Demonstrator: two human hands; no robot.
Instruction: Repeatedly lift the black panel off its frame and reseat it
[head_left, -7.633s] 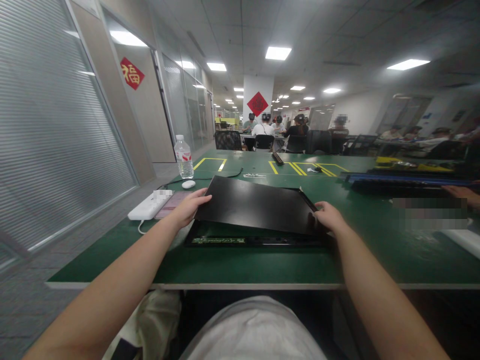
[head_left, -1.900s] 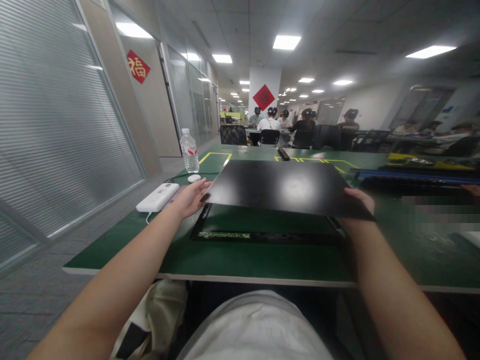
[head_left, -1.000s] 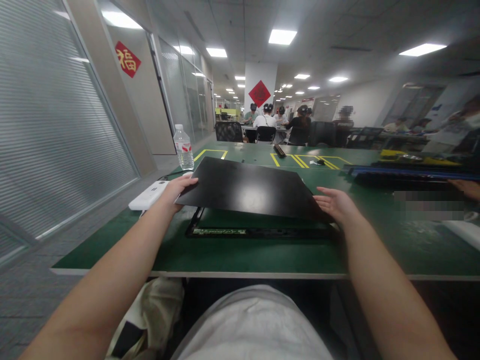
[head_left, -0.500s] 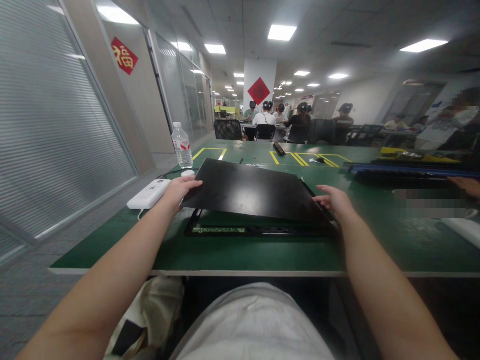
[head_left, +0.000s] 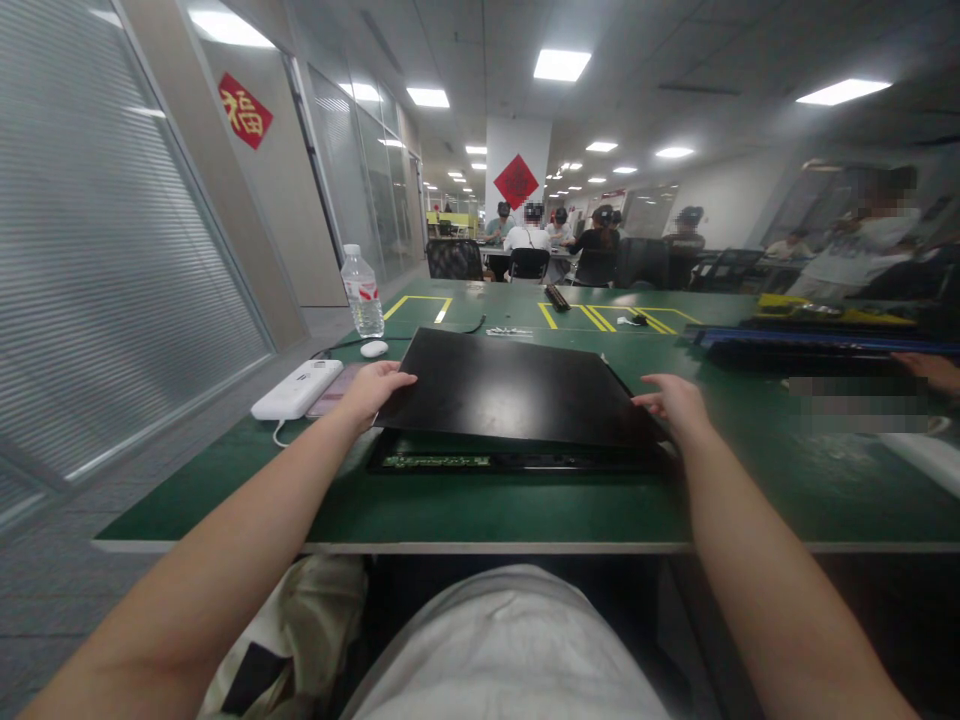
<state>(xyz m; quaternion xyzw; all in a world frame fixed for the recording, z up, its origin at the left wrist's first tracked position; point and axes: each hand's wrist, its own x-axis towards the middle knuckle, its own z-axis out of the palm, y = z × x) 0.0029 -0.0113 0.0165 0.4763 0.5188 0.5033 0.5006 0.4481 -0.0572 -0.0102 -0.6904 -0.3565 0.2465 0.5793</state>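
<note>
My left hand (head_left: 375,390) pinches the left edge of a glossy black screen panel (head_left: 517,385), thumb on top. That end is raised, and the panel slopes down to the right. Beneath it lies a black frame (head_left: 570,462), with a green circuit strip (head_left: 435,461) along its near side. The panel hides most of the frame's inside. At the right side, my right hand (head_left: 675,405) has its fingers stretched and apart, the tips at the edge of the panel and frame. Whether they touch the panel or only the frame is hard to see.
On the left stand a water bottle (head_left: 362,292), a white power bank (head_left: 298,388) with a cable, and a small white oval object (head_left: 373,349). Long dark blue parts (head_left: 810,350) lie at the right, near another person's hand (head_left: 930,372). Yellow tape (head_left: 592,318) marks the far tabletop.
My left hand has lowered the panel's left end slightly and shifted it a little to the right. The right hand has barely moved.
</note>
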